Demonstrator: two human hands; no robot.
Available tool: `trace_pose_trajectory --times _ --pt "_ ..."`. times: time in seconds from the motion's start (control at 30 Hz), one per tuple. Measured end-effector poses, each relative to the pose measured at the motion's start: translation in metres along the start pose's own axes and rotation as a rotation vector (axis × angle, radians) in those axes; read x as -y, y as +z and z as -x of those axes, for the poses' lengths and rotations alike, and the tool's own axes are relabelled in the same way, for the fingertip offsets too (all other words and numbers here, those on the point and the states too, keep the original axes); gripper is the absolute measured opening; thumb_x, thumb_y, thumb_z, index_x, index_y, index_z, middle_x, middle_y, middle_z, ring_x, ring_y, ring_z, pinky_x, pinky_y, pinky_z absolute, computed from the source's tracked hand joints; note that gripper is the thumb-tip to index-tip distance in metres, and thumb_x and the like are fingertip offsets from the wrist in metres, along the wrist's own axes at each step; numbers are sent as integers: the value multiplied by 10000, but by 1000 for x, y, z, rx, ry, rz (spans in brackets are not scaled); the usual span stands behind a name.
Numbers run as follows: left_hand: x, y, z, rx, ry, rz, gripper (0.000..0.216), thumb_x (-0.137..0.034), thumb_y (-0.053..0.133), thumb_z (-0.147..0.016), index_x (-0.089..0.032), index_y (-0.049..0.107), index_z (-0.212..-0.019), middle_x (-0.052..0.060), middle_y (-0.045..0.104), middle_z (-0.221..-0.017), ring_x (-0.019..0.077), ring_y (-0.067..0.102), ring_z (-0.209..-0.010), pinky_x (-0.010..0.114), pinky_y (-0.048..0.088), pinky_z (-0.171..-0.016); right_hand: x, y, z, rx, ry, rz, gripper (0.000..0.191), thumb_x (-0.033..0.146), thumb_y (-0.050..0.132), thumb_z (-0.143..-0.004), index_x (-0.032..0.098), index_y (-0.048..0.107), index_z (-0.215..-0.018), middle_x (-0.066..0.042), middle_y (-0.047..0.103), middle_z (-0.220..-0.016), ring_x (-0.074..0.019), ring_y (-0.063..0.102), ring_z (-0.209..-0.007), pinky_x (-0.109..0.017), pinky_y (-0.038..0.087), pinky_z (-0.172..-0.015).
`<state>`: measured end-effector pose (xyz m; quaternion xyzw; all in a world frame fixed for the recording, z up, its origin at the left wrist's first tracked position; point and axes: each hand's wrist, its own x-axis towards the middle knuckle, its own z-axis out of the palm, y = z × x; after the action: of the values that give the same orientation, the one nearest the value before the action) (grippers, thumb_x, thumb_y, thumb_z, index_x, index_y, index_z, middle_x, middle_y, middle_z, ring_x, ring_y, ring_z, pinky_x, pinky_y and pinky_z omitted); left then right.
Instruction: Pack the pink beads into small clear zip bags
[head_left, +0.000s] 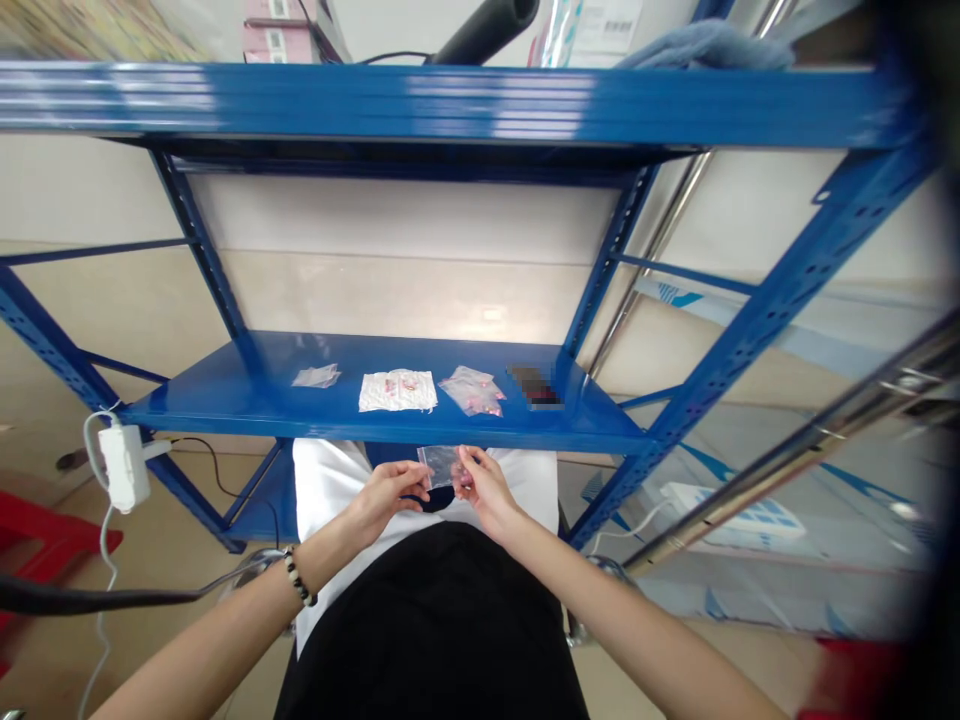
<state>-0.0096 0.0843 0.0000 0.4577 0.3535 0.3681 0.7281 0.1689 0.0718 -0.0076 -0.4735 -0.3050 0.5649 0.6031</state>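
A small clear plastic bag (440, 464) is stretched between my hands, just in front of the shelf edge and above my lap. My left hand (388, 495) has its fingers closed at the bag's left side. At the right side, my right hand (486, 488) pinches the bag, and something small and pinkish shows by its fingertips, too small to name. On the blue shelf (345, 350) beyond lie a stack of flat clear bags (316, 376), a white cloth-like packet (397, 391) with pink items on it, and a pile of filled clear bags (472, 390) with pinkish contents.
A dark, blurred-out flat object (536, 386) lies at the shelf's right. The upper shelf beam (337, 100) crosses above. A white power strip (124, 465) hangs at the left post. Metal poles (817, 435) slant at the right, and a red stool (45, 545) stands left.
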Motion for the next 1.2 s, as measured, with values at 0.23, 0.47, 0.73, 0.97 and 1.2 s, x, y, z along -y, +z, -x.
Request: trace_pose_trajectory --times 0.23,0.47,0.73,0.97,1.2 --pt "6 -9 1 -98 159 -134 339 -441 747 -736 -117 672 -805 55 642 -731 146 615 -704 224 474 -588 -3 -6 19 -61 -155 366 345 381 676 -768 253 546 -1061 -41 617 -930 -201 628 -856 -304 528 -655" --pt "9 -8 -21 -38 227 -226 372 -477 718 -752 -111 659 -777 60 651 -664 142 601 -605 226 441 -543 -3 14 16 179 -408 546 258 388 647 -810 233 579 -1005 -40 636 -944 -190 622 -842 -298 497 -718" --pt "18 5 -8 39 266 -362 396 -519 701 -755 -135 607 -734 26 620 -572 120 560 -490 225 418 -498 -5 5 25 206 -344 448 232 393 659 -811 220 564 -933 19 633 -648 -148 597 -606 -242 446 -595" --pt "15 2 -21 99 301 -470 377 -509 638 -822 -145 555 -762 31 637 -612 114 566 -501 212 406 -490 -3 1 13 249 -349 512 237 419 658 -814 183 643 -800 -19 674 -667 -169 638 -619 -247 454 -582" --pt "8 0 -18 178 297 -554 379 -508 634 -826 -135 588 -775 25 618 -572 111 559 -491 213 411 -494 1 -3 10 289 -280 533 221 380 673 -798 163 669 -761 -55 706 -713 -187 663 -652 -268 496 -612"
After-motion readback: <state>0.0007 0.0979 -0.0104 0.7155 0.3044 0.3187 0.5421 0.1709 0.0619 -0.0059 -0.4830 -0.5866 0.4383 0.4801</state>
